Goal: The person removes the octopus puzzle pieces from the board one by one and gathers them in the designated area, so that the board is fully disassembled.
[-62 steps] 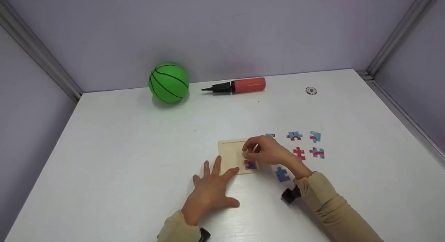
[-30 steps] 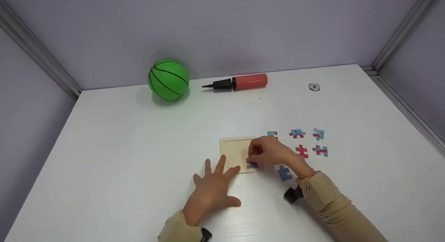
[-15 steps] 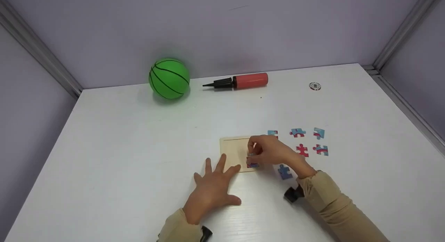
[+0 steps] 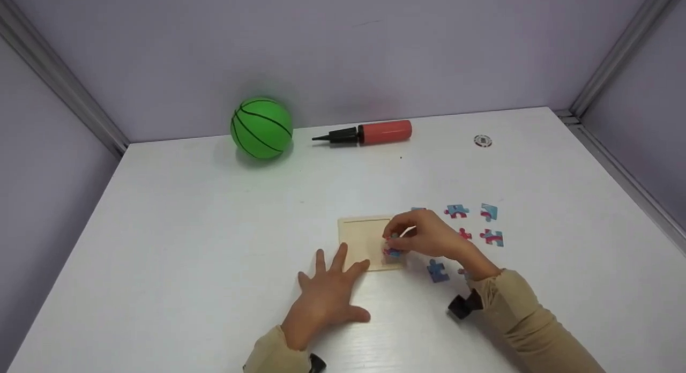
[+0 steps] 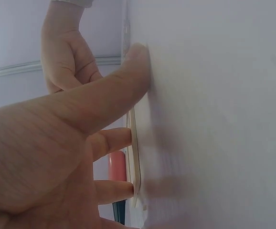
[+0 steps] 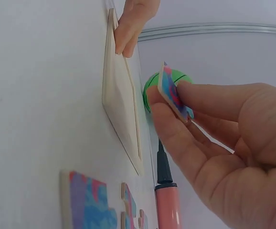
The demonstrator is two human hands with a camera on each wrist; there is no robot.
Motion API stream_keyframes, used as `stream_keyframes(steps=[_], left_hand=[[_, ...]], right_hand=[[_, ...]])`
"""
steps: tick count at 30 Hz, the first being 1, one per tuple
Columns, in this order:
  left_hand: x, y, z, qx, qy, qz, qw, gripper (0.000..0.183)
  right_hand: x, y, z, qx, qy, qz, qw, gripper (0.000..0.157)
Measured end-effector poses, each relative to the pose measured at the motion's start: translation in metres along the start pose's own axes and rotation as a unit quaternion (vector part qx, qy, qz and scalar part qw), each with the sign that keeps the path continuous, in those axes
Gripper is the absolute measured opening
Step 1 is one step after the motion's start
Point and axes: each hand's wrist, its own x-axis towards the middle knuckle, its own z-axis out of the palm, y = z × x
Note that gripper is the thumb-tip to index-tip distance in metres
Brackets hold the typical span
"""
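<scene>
My right hand [image 4: 429,236] pinches a blue, pink and purple jigsaw piece [image 6: 172,93] between thumb and fingers. In the right wrist view that piece is raised clear of the pale wooden puzzle tray [image 6: 121,98], above its right part in the head view. My left hand [image 4: 324,298] lies with spread, straight fingers, its fingertips touching the tray's left and front edges. Right of the tray lie several loose pieces, among them a blue piece [image 4: 437,271] and a blue-and-red piece [image 4: 492,237]. Some are partly covered by my right hand and forearm.
At the back of the white table [image 4: 187,228] sit a green ball [image 4: 261,128] with black lines and a red-and-black hand pump [image 4: 383,132]. A round chip [image 4: 482,141] lies at the back right. Walls enclose the table's back and sides.
My right hand has shifted slightly right and lifted the jigsaw piece, turning it from where it was low over the tray's front right corner. My left hand has stayed in place.
</scene>
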Motion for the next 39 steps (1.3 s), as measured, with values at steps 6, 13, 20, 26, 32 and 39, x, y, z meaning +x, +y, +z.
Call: stream_keyframes(steps=[6,13,20,26,32,39], left_hand=[[0.000,-0.001,0.001,-0.005,0.003,0.008,1.0000,0.089],[0.000,0.000,0.002,-0.008,0.003,0.010,0.9999,0.090],[-0.001,0.001,0.002,-0.011,0.002,0.014,0.9998,0.089],[-0.002,0.000,0.001,-0.009,0.001,0.016,0.9998,0.089],[-0.002,-0.001,0.002,-0.016,0.002,0.018,0.9997,0.089],[-0.002,-0.001,0.003,-0.023,0.008,0.021,0.9995,0.089]], right_hand=[[-0.011,0.006,-0.009,0.032,0.030,0.027,0.999,0.019],[-0.026,0.011,-0.022,0.055,0.043,0.056,0.996,0.019],[-0.043,0.017,-0.031,0.069,0.055,0.076,0.993,0.019],[-0.068,0.027,-0.042,0.039,0.067,0.095,0.993,0.019],[-0.098,0.040,-0.054,0.021,0.083,0.127,0.988,0.018],[-0.130,0.052,-0.068,0.001,0.095,0.141,0.985,0.020]])
